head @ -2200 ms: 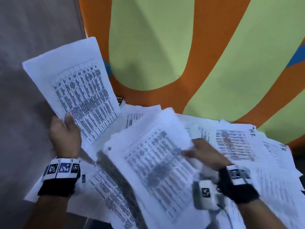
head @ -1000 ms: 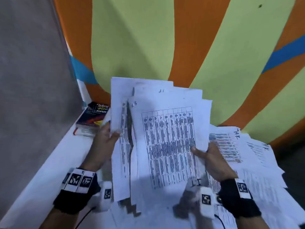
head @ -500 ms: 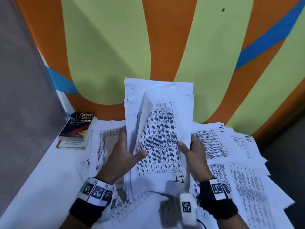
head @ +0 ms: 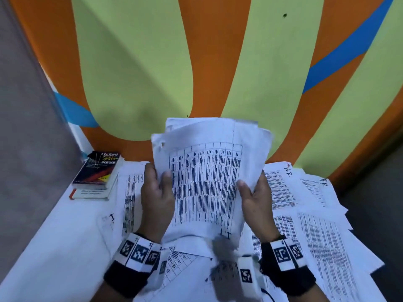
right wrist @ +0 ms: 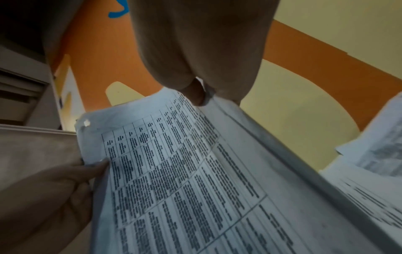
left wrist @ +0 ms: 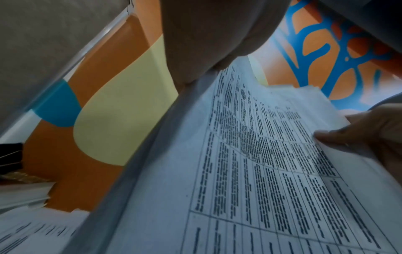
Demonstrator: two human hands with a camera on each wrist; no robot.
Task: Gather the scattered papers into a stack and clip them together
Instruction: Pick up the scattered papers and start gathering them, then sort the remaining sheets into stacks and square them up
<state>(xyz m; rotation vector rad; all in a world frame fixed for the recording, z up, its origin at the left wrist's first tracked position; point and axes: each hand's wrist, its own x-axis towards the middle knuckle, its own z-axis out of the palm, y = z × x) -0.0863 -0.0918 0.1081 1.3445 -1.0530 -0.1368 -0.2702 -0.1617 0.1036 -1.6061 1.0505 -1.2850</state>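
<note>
A stack of printed papers (head: 207,184) with table text stands upright above the white table (head: 54,247), held between both hands. My left hand (head: 156,192) grips its left edge, thumb on the front sheet. My right hand (head: 255,195) grips the right edge the same way. The stack's sheets (left wrist: 261,171) are unevenly aligned at the top. In the right wrist view the stack (right wrist: 185,180) fills the frame, with my left hand (right wrist: 54,185) at its far edge. Loose papers (head: 305,214) lie scattered on the table at the right. No clip is in view.
Two books (head: 96,175) lie stacked at the table's back left corner. A painted orange, green and blue wall (head: 196,62) rises behind the table. More loose sheets (head: 128,192) lie under my left hand and at the front (head: 185,269).
The sheets held apart in each hand have come together into one upright stack. My left hand has shifted to the stack's left edge, closing a loose flapping page against it.
</note>
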